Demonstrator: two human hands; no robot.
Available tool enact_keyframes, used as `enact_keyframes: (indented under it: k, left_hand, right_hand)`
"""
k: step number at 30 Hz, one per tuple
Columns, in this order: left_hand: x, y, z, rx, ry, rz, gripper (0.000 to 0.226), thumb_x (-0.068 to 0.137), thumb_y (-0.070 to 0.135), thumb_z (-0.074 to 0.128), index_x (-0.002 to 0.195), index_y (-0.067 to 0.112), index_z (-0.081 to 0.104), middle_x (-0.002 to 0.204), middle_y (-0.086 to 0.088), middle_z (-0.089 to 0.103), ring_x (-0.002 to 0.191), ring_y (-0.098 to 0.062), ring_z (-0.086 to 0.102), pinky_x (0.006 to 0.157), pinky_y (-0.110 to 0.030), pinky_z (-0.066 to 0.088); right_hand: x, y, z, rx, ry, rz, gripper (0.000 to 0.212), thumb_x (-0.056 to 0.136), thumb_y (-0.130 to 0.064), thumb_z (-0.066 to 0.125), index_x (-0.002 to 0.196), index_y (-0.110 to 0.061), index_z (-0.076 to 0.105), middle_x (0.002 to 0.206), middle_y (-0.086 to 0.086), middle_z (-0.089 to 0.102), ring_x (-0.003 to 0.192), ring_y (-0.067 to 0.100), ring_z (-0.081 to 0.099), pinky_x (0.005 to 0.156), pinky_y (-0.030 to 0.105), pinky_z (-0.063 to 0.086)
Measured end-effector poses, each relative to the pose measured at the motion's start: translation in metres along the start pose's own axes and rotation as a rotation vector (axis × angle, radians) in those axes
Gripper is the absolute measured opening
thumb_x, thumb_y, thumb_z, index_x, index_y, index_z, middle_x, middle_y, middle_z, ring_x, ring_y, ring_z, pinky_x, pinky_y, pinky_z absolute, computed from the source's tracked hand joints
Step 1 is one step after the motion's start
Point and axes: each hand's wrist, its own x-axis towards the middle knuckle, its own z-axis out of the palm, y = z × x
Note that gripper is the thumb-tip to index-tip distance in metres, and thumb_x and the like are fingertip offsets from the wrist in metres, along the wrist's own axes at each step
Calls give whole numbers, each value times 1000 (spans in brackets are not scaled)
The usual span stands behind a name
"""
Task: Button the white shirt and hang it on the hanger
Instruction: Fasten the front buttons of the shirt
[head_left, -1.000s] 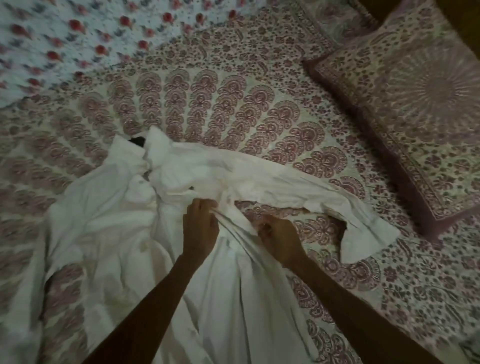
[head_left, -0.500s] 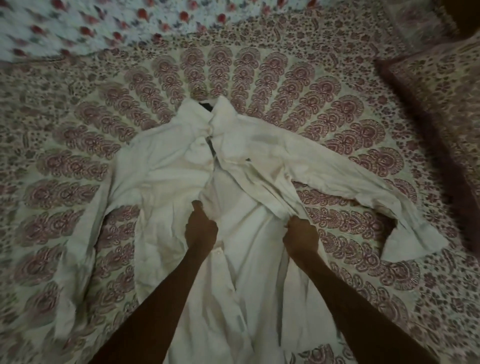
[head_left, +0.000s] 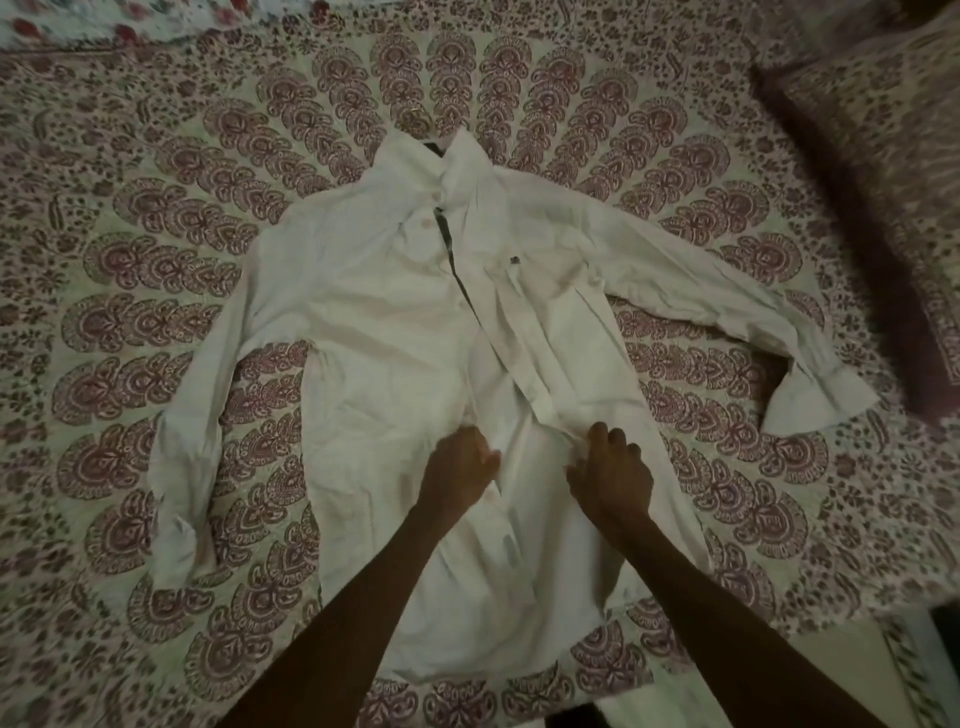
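Note:
The white shirt (head_left: 374, 322) lies face up on the patterned bedspread, collar pointing away from me, sleeves spread to both sides. Its front is unbuttoned, the right placket lying diagonally over the middle. My left hand (head_left: 457, 470) grips the edge of the left front panel near mid-shirt. My right hand (head_left: 610, 475) pinches the lower end of the right placket, a short gap from the left hand. A dark object shows inside the collar (head_left: 434, 148); I cannot tell what it is. No hanger is clearly in view.
The bedspread (head_left: 156, 260) with a maroon mandala print covers the bed. A matching pillow (head_left: 883, 182) lies at the right. A floral sheet (head_left: 78, 21) shows at the far left corner. The bed's near edge and floor (head_left: 924, 665) appear bottom right.
The shirt went from bunched up to spread flat with both sleeves out. Both hands moved lower down the front, still holding the two front edges.

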Motion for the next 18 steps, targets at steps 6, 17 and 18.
enact_keyframes:
  k: [6, 17, 18]
  left_hand:
    - [-39, -5, 44, 292, 1, -77, 39, 88, 30, 58, 119, 7, 49, 116, -9, 59, 108, -26, 59, 88, -32, 46]
    - [-84, -8, 53, -241, -139, -46, 14, 86, 27, 63, 92, 14, 61, 87, 3, 66, 88, -19, 65, 81, -33, 53]
    - [-94, -15, 62, -162, -63, -29, 15, 90, 27, 57, 92, 12, 60, 91, 0, 66, 92, -22, 64, 82, -35, 52]
  right_hand:
    - [-28, 19, 19, -112, -63, 83, 20, 91, -16, 50, 111, -13, 51, 106, 6, 61, 94, 27, 62, 75, 36, 49]
    - [-77, 46, 36, 101, -137, -27, 38, 86, -33, 58, 119, -16, 48, 110, 5, 56, 101, 28, 57, 80, 38, 51]
    - [-86, 50, 40, 75, -142, 23, 42, 85, -29, 58, 121, -14, 44, 113, 7, 55, 102, 30, 57, 81, 39, 50]
